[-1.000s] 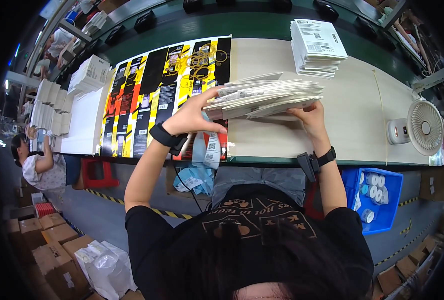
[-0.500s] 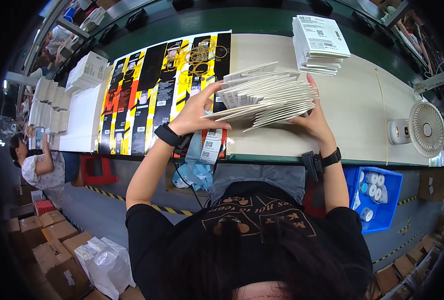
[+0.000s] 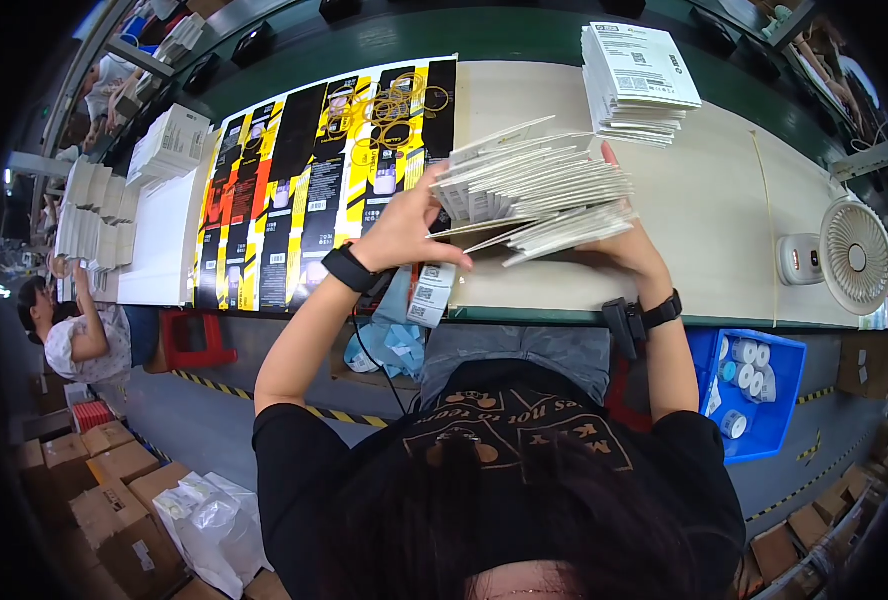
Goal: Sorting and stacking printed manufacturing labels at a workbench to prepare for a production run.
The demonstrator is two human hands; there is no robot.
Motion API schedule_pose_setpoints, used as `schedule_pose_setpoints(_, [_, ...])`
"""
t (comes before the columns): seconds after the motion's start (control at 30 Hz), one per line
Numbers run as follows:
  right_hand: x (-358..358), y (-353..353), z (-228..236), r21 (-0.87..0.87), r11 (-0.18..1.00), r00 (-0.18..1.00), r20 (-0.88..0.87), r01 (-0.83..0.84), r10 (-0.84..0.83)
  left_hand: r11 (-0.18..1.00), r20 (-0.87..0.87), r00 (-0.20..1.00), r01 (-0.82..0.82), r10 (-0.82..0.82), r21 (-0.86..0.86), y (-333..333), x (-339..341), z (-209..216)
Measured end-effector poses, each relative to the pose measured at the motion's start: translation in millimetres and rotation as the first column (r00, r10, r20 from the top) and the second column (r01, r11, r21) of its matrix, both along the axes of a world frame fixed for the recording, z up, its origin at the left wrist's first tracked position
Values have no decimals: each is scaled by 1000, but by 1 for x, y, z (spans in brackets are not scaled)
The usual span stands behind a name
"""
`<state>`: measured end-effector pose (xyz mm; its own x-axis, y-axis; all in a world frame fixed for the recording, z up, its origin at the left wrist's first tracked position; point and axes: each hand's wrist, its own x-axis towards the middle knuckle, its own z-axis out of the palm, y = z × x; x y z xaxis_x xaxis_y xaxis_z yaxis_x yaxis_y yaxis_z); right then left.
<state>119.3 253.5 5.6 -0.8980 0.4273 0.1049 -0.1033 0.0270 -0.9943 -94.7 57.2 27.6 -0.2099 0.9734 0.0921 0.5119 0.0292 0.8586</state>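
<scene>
Between my two hands is a fanned stack of thin white printed booklets [image 3: 534,185], held just above the table. My left hand [image 3: 409,225] grips the stack's left side, its thumb at the near edge. My right hand [image 3: 629,240] holds the right side, one fingertip showing beyond the far corner and the rest mostly behind the paper. The nearest booklets splay away from the others. A strip of stickers with square codes [image 3: 429,295] hangs by the table edge below my left hand.
Black-and-yellow printed sheets [image 3: 314,190] with rubber bands [image 3: 394,115] lie left. A neat booklet stack [image 3: 639,80] stands at the back; a white fan [image 3: 854,255] is right. A blue crate [image 3: 754,395] holds rolls. Another person [image 3: 89,330] works far left.
The booklets have shifted and fanned differently, with a near group now parted from the rest. My right hand's fingers have gone further behind the stack.
</scene>
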Motion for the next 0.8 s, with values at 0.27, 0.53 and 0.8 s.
schedule_pose_setpoints(0.27, [-23, -17, -13, 101, 995, 1000, -14, 22, -21, 980, -262, 955, 168, -135, 108, 25, 17, 6])
schedule_pose_setpoints(0.53, [-33, -12, 2, -46, 999, 1000, -20, -24, 23, 992, -69, 991, -108, 112, 67, 24, 12, 11])
schedule_pose_setpoints(0.8, [-28, -13, 5, 161, 987, 987, -156, -15, 40, 974, -197, 956, -203, 219, 98, 11, 12, 17])
